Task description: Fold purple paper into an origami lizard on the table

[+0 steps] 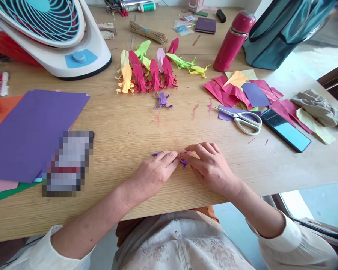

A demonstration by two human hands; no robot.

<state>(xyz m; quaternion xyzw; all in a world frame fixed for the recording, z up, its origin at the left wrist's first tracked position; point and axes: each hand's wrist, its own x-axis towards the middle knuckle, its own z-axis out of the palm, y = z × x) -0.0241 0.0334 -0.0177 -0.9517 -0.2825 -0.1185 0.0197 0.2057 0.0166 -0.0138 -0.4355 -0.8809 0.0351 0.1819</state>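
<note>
On the table near its front edge, a small folded purple paper figure [183,162] lies mostly hidden under my fingers. My left hand [157,170] pinches its left part, and a purple tip pokes out beyond the knuckles. From the other side my right hand [211,165] closes thumb and fingers on the same paper. Farther up the table sits a finished-looking purple origami frog [162,99] with bent legs. Behind it stand several red origami figures [139,77], along with orange, green, yellow and pink ones.
Purple paper sheets [25,131] and a blurred-out phone-like object [69,165] lie at left, below a fan [81,56]. At right are scissors [246,122], another phone [287,129], paper scraps [228,92], a red flask [233,43] and a teal bag [278,37].
</note>
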